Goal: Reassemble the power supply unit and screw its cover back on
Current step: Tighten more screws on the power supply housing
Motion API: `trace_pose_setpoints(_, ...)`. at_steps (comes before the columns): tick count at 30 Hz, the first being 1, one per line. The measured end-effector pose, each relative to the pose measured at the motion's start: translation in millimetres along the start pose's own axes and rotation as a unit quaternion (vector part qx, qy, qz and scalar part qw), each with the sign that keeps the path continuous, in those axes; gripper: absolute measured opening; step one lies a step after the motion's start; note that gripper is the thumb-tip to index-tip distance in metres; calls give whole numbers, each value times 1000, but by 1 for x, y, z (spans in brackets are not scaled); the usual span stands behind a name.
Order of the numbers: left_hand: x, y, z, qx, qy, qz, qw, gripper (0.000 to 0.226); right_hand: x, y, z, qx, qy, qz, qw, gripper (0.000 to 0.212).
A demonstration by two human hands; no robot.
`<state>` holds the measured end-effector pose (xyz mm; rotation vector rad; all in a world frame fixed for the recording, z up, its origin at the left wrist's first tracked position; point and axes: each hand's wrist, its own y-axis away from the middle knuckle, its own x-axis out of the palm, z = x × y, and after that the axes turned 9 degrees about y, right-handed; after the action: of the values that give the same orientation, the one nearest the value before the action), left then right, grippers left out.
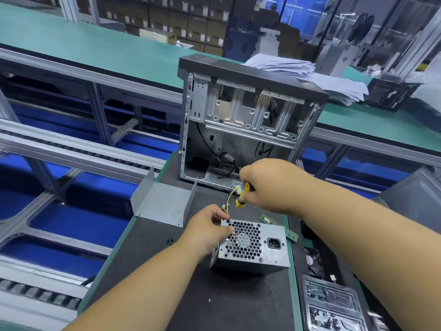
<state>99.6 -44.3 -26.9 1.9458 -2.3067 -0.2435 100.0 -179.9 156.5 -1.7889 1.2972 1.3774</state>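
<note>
- While the power supply unit [250,247] stands on the dark mat with its perforated fan face turned up, the person drives a screw at that face's far-left corner, so the work is at the fastening stage, though the bent metal cover [164,201] is not yet on.
- The right hand [269,187], above and just beyond the unit, is clenched round the yellow handle of the screwdriver [239,199]; the shaft slants down to the corner hole, a tilt that keeps the tip in sight.
- The left hand [210,225] sits at the unit's left edge, fingertips pinched near the screwdriver tip, probably steadying the screw or the bit; what exactly they pinch is too small to tell.
- Yellow wires [229,199] rise from behind the unit, just under the right hand.
- The cover lies open side up, beyond and left of the unit, near enough to fetch once this face is secured.
- A few small dark screws [170,241] wait on the mat left of the unit, apparently kept for that cover.
- An open computer case [248,120] stands upright well beyond the unit.
- Green circuit strips [284,229] lie just right of the unit, and clear plastic trays [334,304] sit nearer the person on that side.
</note>
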Motion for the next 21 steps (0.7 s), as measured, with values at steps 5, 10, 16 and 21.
trace_pose_setpoints(5, 1, 2, 2, 4, 7, -5, 1000, 21, 7, -13, 3, 165, -119, 52, 978, 31)
trace_pose_setpoints(10, 1, -1, 1, -3, 20, -11, 1000, 21, 5, -11, 10, 140, -55, 71, 986, 32)
trace_pose_setpoints(16, 1, -4, 0, -7, 17, -16, 1000, 21, 3, -1, -5, 28, -104, 10, 994, 19)
trace_pose_setpoints(21, 2, -4, -2, -12, 6, -17, 1000, 21, 9, 2, -2, 0, -92, -40, 995, 18)
